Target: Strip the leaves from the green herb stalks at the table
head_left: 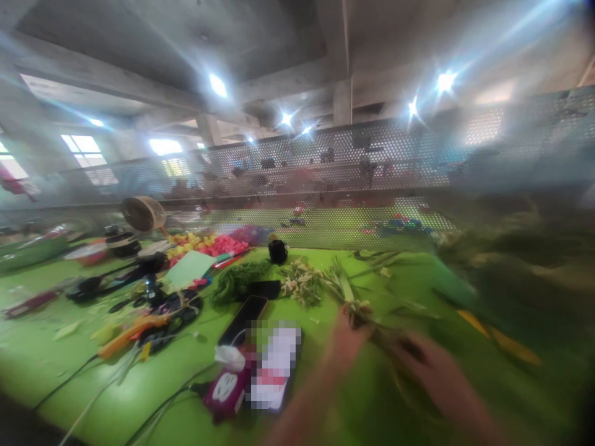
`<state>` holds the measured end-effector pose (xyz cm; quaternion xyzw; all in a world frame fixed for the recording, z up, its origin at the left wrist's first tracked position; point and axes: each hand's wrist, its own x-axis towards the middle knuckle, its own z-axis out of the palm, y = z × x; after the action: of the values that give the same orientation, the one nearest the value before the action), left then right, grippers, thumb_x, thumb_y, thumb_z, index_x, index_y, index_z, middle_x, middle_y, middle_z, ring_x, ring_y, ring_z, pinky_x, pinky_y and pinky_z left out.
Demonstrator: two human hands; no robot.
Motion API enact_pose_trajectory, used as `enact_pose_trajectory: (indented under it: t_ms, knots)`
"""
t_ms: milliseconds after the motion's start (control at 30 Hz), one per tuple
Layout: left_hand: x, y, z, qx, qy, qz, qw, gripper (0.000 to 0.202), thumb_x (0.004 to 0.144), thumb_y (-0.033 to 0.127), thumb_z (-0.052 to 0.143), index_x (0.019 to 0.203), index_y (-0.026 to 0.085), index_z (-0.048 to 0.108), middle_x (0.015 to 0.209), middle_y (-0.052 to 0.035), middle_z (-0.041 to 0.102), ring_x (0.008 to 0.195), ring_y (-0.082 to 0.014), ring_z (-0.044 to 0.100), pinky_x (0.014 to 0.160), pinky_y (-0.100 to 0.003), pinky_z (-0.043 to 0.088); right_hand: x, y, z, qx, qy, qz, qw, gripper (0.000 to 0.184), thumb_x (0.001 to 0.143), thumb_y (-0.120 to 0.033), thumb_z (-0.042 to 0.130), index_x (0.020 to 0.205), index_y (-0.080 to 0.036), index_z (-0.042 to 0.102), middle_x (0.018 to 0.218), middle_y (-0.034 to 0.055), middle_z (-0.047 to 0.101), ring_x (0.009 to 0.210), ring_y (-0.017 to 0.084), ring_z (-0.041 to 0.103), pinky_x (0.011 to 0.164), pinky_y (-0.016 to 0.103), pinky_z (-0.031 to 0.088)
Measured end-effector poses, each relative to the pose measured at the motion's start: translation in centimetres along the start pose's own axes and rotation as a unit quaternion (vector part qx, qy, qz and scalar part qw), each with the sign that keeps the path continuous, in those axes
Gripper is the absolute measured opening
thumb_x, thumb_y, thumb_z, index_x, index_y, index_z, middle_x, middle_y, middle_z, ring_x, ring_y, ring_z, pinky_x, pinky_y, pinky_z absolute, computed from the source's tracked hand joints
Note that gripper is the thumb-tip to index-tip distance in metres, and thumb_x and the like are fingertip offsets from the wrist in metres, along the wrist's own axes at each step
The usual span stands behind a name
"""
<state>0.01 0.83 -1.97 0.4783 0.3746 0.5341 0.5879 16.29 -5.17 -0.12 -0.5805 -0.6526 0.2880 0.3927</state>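
My left hand is closed around a bunch of artificial leaves, pale green and yellowish, with long leaf tips sticking up. From it a thin stem runs down to the right, toward my right hand. The fingers of that hand are bent together around the stem, though motion smears them. Just beyond my left hand lies a loose pile of pale green pieces. A phone with a pixelated screen rests left of my left forearm, and a dark phone lies beyond it.
Left on the green table are an orange glue gun, cables and a purple box. Pink flowers and a small black pot stand near the perforated metal screen. A blurred greenish heap fills the right.
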Motion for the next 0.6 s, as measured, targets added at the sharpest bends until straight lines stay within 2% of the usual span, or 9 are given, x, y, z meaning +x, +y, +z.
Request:
enact_pose_trajectory:
  t_ms: [133, 233, 333, 467, 600]
  knots:
    - [0.15, -0.01, -0.28, -0.017, -0.011, -0.016, 1.000, 0.046, 0.059, 0.027, 0.080, 0.100, 0.015, 0.061, 0.082, -0.0044, 0.063, 0.083, -0.0187, 0.059, 0.083, -0.035, 0.048, 0.17, 0.32, -0.11, 0.007, -0.031, 0.009, 0.999, 0.026, 0.081, -0.045, 0.052, 0.078, -0.024, 0.066, 0.076, 0.0005, 0.070, 0.070, 0.020, 0.062, 0.063, 0.028, 0.046]
    - [0.27, -0.15, -0.70, -0.018, -0.026, -0.011, 0.999, 0.049, 0.062, 0.029, 0.079, 0.105, 0.015, 0.060, 0.086, -0.0053, 0.064, 0.085, -0.0190, 0.060, 0.085, -0.036, 0.048, 0.37, 0.44, -0.14, 0.006, -0.017, 0.025, 1.000, 0.033, 0.082, -0.050, 0.048, 0.077, -0.024, 0.067, 0.075, 0.0014, 0.071, 0.069, 0.021, 0.062, 0.061, 0.028, 0.046]
    - [0.30, -0.33, -0.88, -0.015, -0.032, -0.010, 0.999, 0.049, 0.063, 0.031, 0.078, 0.105, 0.016, 0.060, 0.088, -0.0059, 0.064, 0.086, -0.0193, 0.060, 0.086, -0.035, 0.047, 0.46, 0.36, -0.04, 0.013, 0.004, 0.036, 0.999, 0.032, 0.081, -0.051, 0.051, 0.080, -0.024, 0.069, 0.078, 0.0016, 0.072, 0.071, 0.022, 0.064, 0.061, 0.028, 0.048]
    - [0.10, -0.35, -0.43, -0.018, -0.032, -0.026, 0.999, 0.050, 0.059, 0.033, 0.081, 0.102, 0.015, 0.060, 0.084, -0.0051, 0.063, 0.083, -0.0188, 0.060, 0.084, -0.036, 0.048, 0.37, 0.06, 0.02, 0.019, 0.028, 0.024, 0.999, 0.030, 0.078, -0.048, 0.054, 0.080, -0.023, 0.070, 0.080, 0.0017, 0.073, 0.071, 0.022, 0.064, 0.064, 0.030, 0.049]
    - [-0.20, -0.02, 0.06, -0.024, -0.039, -0.037, 0.998, 0.050, 0.056, 0.029, 0.082, 0.099, 0.015, 0.061, 0.083, -0.0046, 0.063, 0.083, -0.0185, 0.061, 0.084, -0.034, 0.047, 0.20, -0.30, -0.17, 0.017, 0.025, 0.029, 0.999, 0.028, 0.078, -0.047, 0.054, 0.076, -0.024, 0.070, 0.077, 0.0010, 0.073, 0.069, 0.021, 0.064, 0.062, 0.030, 0.049]
